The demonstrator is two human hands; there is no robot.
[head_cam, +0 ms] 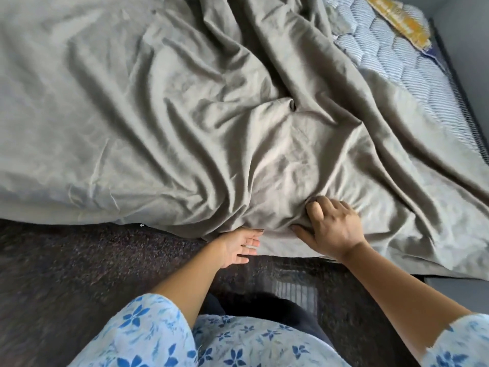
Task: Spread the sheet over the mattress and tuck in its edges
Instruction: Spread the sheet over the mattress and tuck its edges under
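A grey-green sheet (164,107) lies rumpled over most of the mattress (391,51), whose blue-and-white quilted top shows bare at the far right corner. My right hand (330,229) grips a bunched fold of the sheet near the bed's near edge, fingers curled into the cloth. My left hand (238,247) is palm up with straight fingers at the sheet's hanging edge, its fingertips against or just under the cloth. Deep folds run from my right hand up towards the far right.
Dark carpet (79,274) covers the floor in front of the bed. A yellow label (397,19) lies on the bare mattress corner. A grey wall (468,35) borders the bed on the right. My blue floral sleeves fill the bottom of the view.
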